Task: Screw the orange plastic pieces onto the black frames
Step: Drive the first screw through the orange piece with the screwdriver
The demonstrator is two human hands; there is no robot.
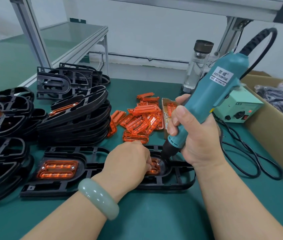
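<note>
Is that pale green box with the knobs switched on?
Apparently on: a small red light glows on the front of the pale green box.

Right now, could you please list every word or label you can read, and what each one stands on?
"KEENWISE": white label on the teal electric screwdriver.
"LED": top of the pale green power box.
Characters above and small print below "KEENWISE": too small to read.

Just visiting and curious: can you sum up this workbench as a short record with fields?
Right hand: grips teal electric screwdriver, tip down on orange piece
Left hand: fingers curled on that orange piece in black frame
Finished frame: left of it, two screws in
Loose orange pieces: piled behind
Frame stacks: far left
</note>
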